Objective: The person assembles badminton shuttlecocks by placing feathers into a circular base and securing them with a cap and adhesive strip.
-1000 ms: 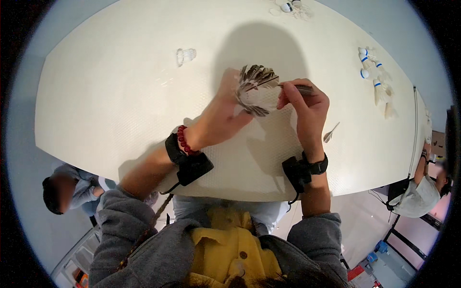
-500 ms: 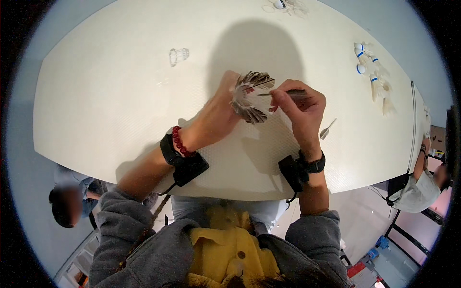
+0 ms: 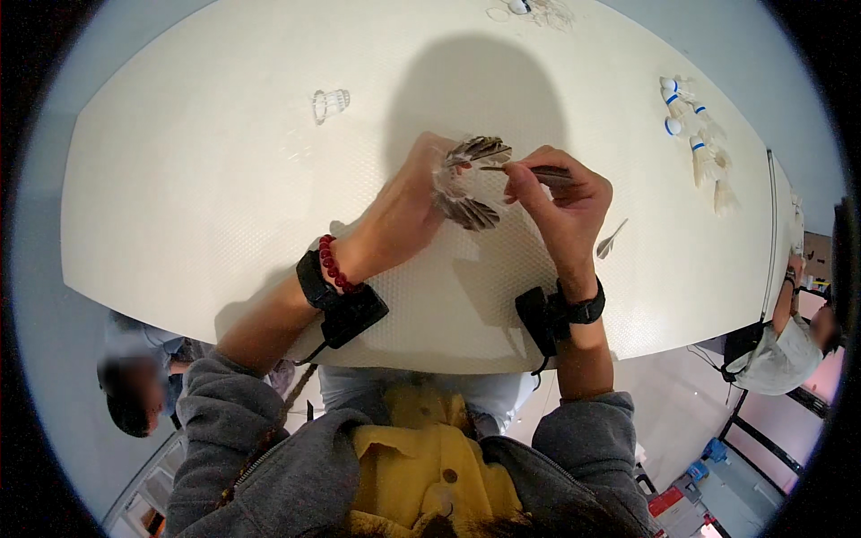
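A wide white table (image 3: 224, 206) with a fine dimpled, matte surface and rounded corners is filling most of the view; the person's shadow is falling across its middle. The person is wearing a grey fleece hooded top (image 3: 269, 466) over a yellow garment, a red bead bracelet (image 3: 335, 265) and black wrist straps.

The left hand (image 3: 404, 211) is cupping a shuttlecock of dark grey-brown feathers (image 3: 466, 179), fingers closed round its far side, feather tips fanning toward the right hand. The shuttlecock is sitting just above the table centre, between both hands.

The right hand (image 3: 565, 202) is pinching a single thin dark feather (image 3: 529, 170), thumb and fingers pressed together on its shaft, the quill end pointing left and touching the shuttlecock's feather ring.

A loose pale feather (image 3: 611, 240) is lying flat near the right wrist. A row of white shuttlecocks with blue bands (image 3: 692, 134) is lying at the far right edge. A small clear, ribbed shuttlecock frame (image 3: 330, 104) is lying well apart at upper left.
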The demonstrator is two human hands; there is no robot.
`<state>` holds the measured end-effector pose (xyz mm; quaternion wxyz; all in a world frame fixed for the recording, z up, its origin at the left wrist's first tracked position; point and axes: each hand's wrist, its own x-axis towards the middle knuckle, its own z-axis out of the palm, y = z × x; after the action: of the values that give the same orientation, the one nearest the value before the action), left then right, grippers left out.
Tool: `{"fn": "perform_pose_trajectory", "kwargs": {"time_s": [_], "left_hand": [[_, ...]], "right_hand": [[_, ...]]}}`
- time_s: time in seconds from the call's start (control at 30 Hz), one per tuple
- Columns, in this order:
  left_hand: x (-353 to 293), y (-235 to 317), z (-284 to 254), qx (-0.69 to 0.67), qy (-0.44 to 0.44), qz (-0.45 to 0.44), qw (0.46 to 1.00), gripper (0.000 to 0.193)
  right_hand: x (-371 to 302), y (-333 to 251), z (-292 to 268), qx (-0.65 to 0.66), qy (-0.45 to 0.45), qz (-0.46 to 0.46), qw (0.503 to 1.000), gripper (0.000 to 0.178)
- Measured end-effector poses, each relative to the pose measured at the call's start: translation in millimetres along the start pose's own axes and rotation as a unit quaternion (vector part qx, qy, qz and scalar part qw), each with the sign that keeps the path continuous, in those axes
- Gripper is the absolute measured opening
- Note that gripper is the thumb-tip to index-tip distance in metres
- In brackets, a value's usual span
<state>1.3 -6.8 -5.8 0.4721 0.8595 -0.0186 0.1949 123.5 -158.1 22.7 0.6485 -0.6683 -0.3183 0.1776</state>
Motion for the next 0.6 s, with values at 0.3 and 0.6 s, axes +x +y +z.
{"fn": "perform_pose_trajectory", "kwargs": {"time_s": [0.3,0.6], "left_hand": [[1.6,-0.6,4.7,-0.099,0.027,-0.057,0.993,0.044],[4.5,-2.2,2.5,-0.031,-0.008,-0.029,0.999,0.045]], "right_hand": [[2.0,0.9,-0.5,-0.108,-0.009,-0.052,0.993,0.006],[3.4,-0.8,-0.5,-0.124,-0.069,-0.015,0.990,0.013]]}}
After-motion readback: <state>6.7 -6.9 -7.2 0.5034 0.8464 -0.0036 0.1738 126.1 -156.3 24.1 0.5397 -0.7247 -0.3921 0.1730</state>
